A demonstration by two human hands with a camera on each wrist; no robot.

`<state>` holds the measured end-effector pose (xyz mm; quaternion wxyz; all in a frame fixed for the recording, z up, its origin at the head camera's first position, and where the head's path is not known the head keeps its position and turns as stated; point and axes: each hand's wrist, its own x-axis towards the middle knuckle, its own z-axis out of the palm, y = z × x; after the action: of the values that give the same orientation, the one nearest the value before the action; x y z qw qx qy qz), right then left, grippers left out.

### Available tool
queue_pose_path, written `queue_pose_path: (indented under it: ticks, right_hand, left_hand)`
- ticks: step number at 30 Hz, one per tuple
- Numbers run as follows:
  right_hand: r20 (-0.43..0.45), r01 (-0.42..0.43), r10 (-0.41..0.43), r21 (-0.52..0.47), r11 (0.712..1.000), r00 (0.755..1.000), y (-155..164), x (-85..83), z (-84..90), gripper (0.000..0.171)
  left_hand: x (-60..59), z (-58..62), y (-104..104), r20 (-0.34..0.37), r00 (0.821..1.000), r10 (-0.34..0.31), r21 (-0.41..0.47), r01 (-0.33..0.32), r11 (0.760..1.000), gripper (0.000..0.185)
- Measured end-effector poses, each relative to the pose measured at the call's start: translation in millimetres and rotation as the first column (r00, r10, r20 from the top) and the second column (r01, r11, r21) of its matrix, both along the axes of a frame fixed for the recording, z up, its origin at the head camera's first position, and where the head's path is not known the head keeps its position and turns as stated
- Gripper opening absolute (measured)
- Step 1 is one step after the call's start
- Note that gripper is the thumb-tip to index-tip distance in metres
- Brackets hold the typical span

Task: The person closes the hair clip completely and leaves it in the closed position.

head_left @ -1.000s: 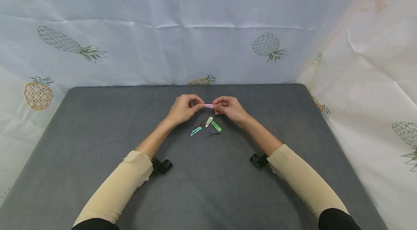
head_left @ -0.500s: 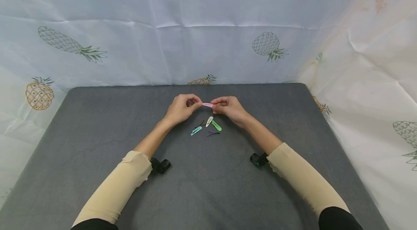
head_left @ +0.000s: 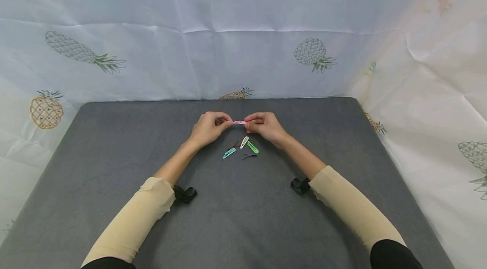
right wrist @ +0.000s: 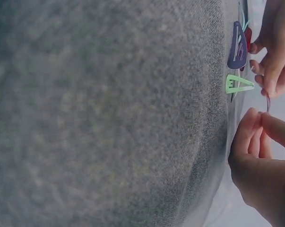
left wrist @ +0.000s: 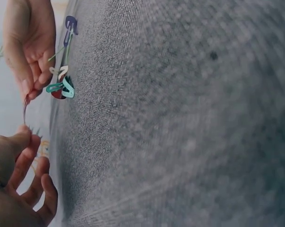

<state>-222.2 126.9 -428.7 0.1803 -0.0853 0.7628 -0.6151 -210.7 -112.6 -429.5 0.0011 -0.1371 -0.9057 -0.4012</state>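
Observation:
Both hands hold one pink hair clip [head_left: 239,122] a little above the grey table [head_left: 114,142]. My left hand [head_left: 229,123] pinches its left end and my right hand [head_left: 249,124] pinches its right end. In the left wrist view the pink clip [left wrist: 25,109] spans the gap between my left hand [left wrist: 25,137] and right hand [left wrist: 31,90]. In the right wrist view the pink clip [right wrist: 267,102] shows only edge-on above my right hand [right wrist: 260,118]. Just nearer me lie a white clip [head_left: 244,142], a green clip [head_left: 252,147], a teal clip [head_left: 228,153], a purple clip [head_left: 249,156] and a dark clip [head_left: 233,145].
A pineapple-print sheet [head_left: 243,28] hangs behind the table and along its right side. Black wrist cameras [head_left: 186,194] sit under each forearm, just above the cloth. The loose green clip [right wrist: 237,84] and purple clip [right wrist: 237,45] lie close under the hands.
Both hands have drifted slightly left and away from me, still pinching the pink clip by its ends. The loose clips on the table have not moved.

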Motion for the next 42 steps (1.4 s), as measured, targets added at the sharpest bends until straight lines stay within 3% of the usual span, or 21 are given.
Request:
queue_pose_path:
  ticks: [13, 24, 42]
  right_hand:
    - [-0.104, -0.008, 0.025, 0.165, 0.986, 0.994, -9.5, -3.7, -3.0, 0.024]
    - [-0.164, -0.033, 0.077, 0.257, 0.966, 0.983, -14.6, -5.3, -3.9, 0.019]
    - [-0.201, -0.035, 0.106, 0.329, 0.944, 0.974, -17.7, -6.1, -5.6, 0.016]
  left_hand:
    - [-1.8, -1.9, -7.8, 0.006, 1.0, 0.006, -0.031, -0.005, 1.0, 0.015]
    - [-4.1, -2.7, -8.6, 0.071, 0.997, -0.005, -0.08, 0.011, 0.997, 0.013]
    - [-3.2, -2.8, -9.2, 0.121, 0.992, -0.023, -0.08, 0.033, 0.996, 0.014]
